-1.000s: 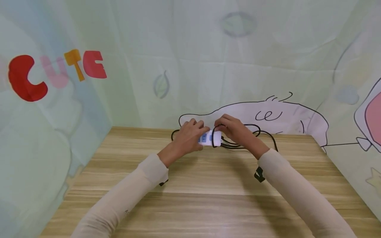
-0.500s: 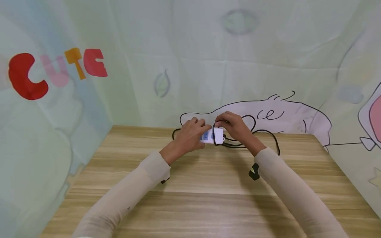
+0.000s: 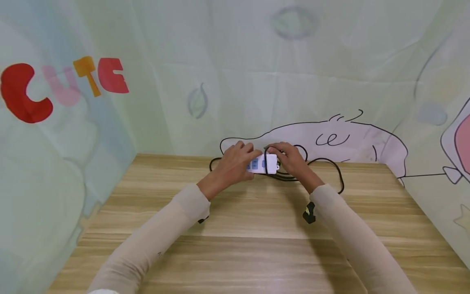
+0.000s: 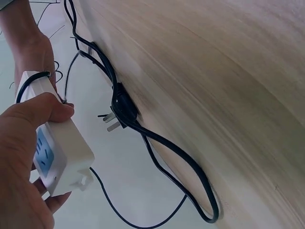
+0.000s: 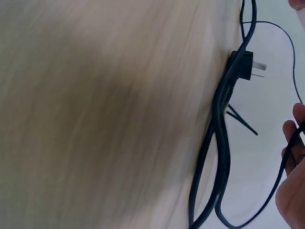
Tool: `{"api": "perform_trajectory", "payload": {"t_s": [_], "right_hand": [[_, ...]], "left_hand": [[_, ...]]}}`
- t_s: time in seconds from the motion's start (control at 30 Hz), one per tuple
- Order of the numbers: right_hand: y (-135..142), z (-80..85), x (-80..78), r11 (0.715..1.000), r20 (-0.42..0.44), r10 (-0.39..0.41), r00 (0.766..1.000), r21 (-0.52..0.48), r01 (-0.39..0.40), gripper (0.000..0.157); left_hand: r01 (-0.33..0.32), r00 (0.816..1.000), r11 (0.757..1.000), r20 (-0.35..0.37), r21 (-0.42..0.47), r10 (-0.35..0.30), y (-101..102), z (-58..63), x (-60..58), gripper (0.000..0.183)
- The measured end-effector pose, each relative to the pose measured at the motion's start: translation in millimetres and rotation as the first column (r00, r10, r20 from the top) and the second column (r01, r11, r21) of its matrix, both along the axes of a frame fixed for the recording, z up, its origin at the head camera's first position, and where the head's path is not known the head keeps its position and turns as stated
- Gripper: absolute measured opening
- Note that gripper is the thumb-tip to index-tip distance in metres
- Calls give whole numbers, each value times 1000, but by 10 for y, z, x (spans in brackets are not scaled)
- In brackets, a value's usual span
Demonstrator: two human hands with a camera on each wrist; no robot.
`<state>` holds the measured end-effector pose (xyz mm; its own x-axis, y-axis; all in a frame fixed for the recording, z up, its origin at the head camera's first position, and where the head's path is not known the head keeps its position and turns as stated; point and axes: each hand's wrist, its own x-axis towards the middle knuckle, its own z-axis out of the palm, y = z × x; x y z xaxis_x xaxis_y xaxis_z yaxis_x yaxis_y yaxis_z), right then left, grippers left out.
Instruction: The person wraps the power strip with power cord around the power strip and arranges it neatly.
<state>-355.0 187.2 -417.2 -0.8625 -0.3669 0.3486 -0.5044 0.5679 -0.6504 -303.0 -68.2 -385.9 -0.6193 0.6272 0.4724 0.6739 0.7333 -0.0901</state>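
In the head view, a white power strip (image 3: 271, 164) with blue socket faces is raised a little at the back of the table. My left hand (image 3: 232, 166) grips it, thumb along one edge and fingers on the far side. A black cord (image 4: 178, 148) crosses over the strip near its right end. My right hand (image 3: 292, 161) pinches that cord at the strip's right end; its fingertips are partly hidden there. More of the cord lies in loops below and to the right. Its black plug (image 4: 125, 107) with metal prongs lies among the loops.
The wood-grain table (image 3: 235, 249) spreads out in front of both hands. A pale printed cloth wall (image 3: 165, 102) stands right behind its back edge, with more cloth at both sides. One cord loop reaches out to the right of the right forearm.
The right hand has lowered slightly toward the strip's end with the cord, and the cord loop behind it has become smaller. The strip has shifted slightly right; the left hand keeps its grip.
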Motion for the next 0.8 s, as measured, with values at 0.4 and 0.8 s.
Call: {"api": "perform_trajectory", "payload": {"t_s": [0.4,0.8], "right_hand": [[246,-613,-472,957,-55,33,998,290,-16,63],[-118,-159,52,720,-117,-131,984,671,176,41]], "left_hand": [[-1,999,999,51,41,-2,40,33,0,73],[-44,999,997,11,57,43,27,16,-112,69]]}}
